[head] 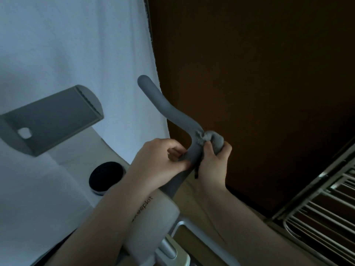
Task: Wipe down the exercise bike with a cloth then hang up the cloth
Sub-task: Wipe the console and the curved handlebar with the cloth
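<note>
A person's two hands work at the gray handlebar (169,110) of an exercise bike (153,221), seen from a head-worn camera looking down. The right hand (213,162), at about 4 o'clock from the frame's centre, has its fingers curled round a gray cloth (213,140), bunching it over the bar's bend; a dark frayed end of the cloth hangs down between the two hands. The left hand (163,160), just at 9 o'clock of the right, grips the bar's lower stretch, fingers curled round it and thumb laid along its side. The bar rises from the hands toward 11 o'clock and ends in a rounded tip against a white curtain (67,45).

The bike's pale body, bearing dark lettering partly hidden by the left forearm, runs down toward 6 o'clock. A black round knob (106,176) sits at 8 o'clock of the hands, and a gray console bracket (51,120) juts out at 9 o'clock of the frame. A dark brown panel (259,73) fills the upper right. A metal wire rack (322,217) stands at 4 o'clock in the lower right corner.
</note>
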